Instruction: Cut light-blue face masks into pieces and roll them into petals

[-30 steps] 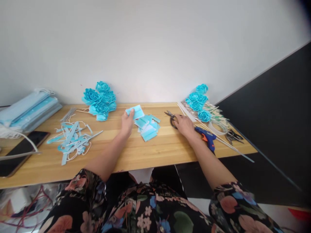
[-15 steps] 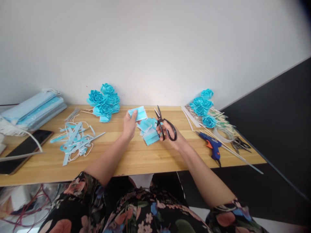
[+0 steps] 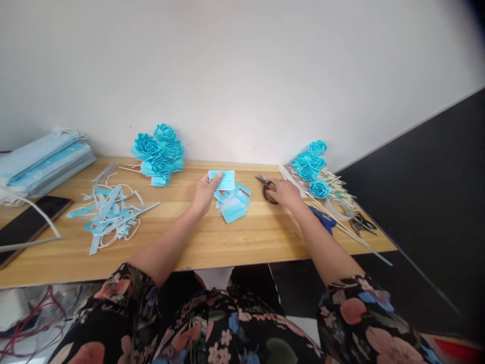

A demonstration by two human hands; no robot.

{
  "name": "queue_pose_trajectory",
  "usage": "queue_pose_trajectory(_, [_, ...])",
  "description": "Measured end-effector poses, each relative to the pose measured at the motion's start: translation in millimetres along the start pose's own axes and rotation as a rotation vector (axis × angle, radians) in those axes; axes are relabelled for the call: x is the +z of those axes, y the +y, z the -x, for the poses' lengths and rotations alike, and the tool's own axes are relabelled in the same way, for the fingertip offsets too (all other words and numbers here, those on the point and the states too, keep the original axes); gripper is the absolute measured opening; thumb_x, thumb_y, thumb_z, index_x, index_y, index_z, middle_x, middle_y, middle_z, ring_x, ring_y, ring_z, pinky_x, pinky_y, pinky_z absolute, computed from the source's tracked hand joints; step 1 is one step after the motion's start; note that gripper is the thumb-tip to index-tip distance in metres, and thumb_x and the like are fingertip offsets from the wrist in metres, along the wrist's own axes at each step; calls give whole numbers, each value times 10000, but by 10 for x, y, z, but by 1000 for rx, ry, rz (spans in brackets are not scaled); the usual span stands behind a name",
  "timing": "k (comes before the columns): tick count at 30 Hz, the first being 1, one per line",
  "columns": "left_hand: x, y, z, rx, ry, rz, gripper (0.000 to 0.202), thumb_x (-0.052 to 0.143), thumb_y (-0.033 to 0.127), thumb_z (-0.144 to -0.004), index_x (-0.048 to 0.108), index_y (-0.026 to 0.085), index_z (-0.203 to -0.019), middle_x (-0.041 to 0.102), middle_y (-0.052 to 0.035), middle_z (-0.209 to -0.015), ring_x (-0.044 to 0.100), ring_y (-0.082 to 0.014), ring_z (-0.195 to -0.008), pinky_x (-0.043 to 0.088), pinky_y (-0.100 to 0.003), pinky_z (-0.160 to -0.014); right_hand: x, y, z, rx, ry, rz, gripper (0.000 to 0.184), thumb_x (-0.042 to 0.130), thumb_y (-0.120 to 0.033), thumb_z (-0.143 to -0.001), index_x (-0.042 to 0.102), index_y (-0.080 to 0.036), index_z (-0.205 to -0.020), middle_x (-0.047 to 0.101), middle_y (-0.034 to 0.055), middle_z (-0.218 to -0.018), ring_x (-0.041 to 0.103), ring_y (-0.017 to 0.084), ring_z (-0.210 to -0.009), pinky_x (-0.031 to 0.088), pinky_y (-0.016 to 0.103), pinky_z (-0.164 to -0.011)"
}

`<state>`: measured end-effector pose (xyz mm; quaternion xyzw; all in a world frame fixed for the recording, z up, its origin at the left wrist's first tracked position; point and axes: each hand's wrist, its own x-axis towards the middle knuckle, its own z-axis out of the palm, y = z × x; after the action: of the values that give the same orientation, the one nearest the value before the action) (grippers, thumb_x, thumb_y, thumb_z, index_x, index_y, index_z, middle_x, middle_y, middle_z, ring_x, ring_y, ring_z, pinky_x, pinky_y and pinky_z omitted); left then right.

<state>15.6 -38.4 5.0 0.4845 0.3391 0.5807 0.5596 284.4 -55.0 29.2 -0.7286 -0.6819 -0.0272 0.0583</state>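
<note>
Pinched between the thumb and fingers of my left hand (image 3: pixel 204 194) is a light blue rectangle of mask fabric (image 3: pixel 228 180). Below it, a loose pile of similar cut pieces (image 3: pixel 233 207) lies on the wooden table (image 3: pixel 215 247). My right hand (image 3: pixel 287 193) has its fingers curled at the black handles of a pair of scissors (image 3: pixel 264 181), which are down at the tabletop with the blades pointing left. Part of the handles is hidden by my fingers.
Blue fabric flowers (image 3: pixel 161 156) stand at the back left, more flowers (image 3: pixel 308 164) at the right. Cut strips and ear loops (image 3: pixel 111 212), stacked masks (image 3: pixel 45 162) and a phone (image 3: pixel 32 222) lie left. My right forearm partly covers a blue glue gun (image 3: pixel 325 218); clippers (image 3: pixel 362 222) lie beyond.
My right hand has moved right and down with the scissors, from above the pile to the tabletop. The left hand has shifted slightly right with its fabric piece.
</note>
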Motion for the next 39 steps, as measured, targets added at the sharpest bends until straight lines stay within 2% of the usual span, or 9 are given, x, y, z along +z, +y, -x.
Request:
queue_pose_trajectory(3, [20, 9, 22, -14, -5, -33, 411, 716, 542, -739, 555, 172, -661, 556, 11, -480, 483, -97, -427, 360, -216, -430, -125, -142, -7, -88, 34, -140, 349, 611, -343, -835, 711, -199, -1137, 727, 147, -1115, 647, 324, -1081, 475, 417, -912])
queue_pose_trajectory(6, [29, 16, 35, -27, -4, -57, 412, 733, 545, -716, 567, 172, -661, 547, 17, -478, 474, -98, -414, 372, -222, -423, -181, -508, -17, -274, -23, -724, 407, 528, -454, -896, 684, -219, -1190, 711, 87, -1195, 654, 246, -1092, 487, 370, -931])
queue_pose_trajectory(9, [27, 15, 37, -40, -14, -86, 398, 754, 529, -694, 589, 167, -684, 556, 20, -503, 468, -95, -416, 380, -228, -426, -144, -848, -58, -291, -142, -1090, 433, 602, -509, -825, 708, -195, -1104, 744, 65, -1058, 679, 209, -947, 516, 325, -810])
queue_pose_trajectory(14, [-8, -44, -3, -58, -46, -62, 382, 789, 488, -669, 603, 161, -735, 571, 20, -552, 487, -96, -466, 371, -228, -465, -91, -1040, -154, -262, -40, -1138, 265, 677, -420, -740, 685, -161, -794, 676, -1, -726, 577, 132, -662, 436, 254, -629])
queue_pose_trajectory(18, [-44, -121, -53, -146, -118, 44, 435, 741, 534, -706, 559, 150, -610, 534, 6, -531, 467, -83, -489, 354, -231, -505, -94, -1041, -198, -288, 156, -1137, 246, 655, -414, -769, 659, -168, -764, 650, -12, -724, 555, 130, -700, 432, 253, -681])
queue_pose_trajectory(21, [-69, -139, -73, -161, -81, 49, 427, 751, 493, -700, 533, 151, -567, 512, 14, -520, 434, -70, -491, 334, -227, -516, -18, -1039, -221, -277, 225, -1173, 262, 658, -434, -777, 651, -173, -752, 649, -8, -734, 549, 133, -712, 435, 256, -701])
queue_pose_trajectory(26, [-96, -81, -78, -116, -25, -108, 392, 737, 447, -701, 516, 155, -561, 507, 22, -522, 423, -71, -507, 327, -225, -530, 146, -985, -248, -240, 155, -1254, 320, 674, -498, -771, 640, -181, -752, 633, -7, -714, 534, 131, -672, 428, 244, -635])
queue_pose_trajectory(32, [-60, -58, -70, -141, -60, -283, 358, 736, 458, -644, 563, 147, -608, 499, 29, -530, 412, -79, -501, 304, -230, -499, 191, -905, -262, -371, -123, -1349, 393, 646, -544, -799, 686, -188, -963, 692, 7, -845, 608, 151, -760, 473, 249, -691])
queue_pose_trajectory(39, [-52, -77, -50, -115, -97, -347, 384, 684, 497, -683, 526, 156, -607, 461, 36, -539, 388, -74, -507, 288, -221, -494, 344, -899, -195, -236, 5, -1377, 297, 670, -474, -789, 641, -178, -795, 590, -31, -650, 469, 98, -546, 378, 224, -517])
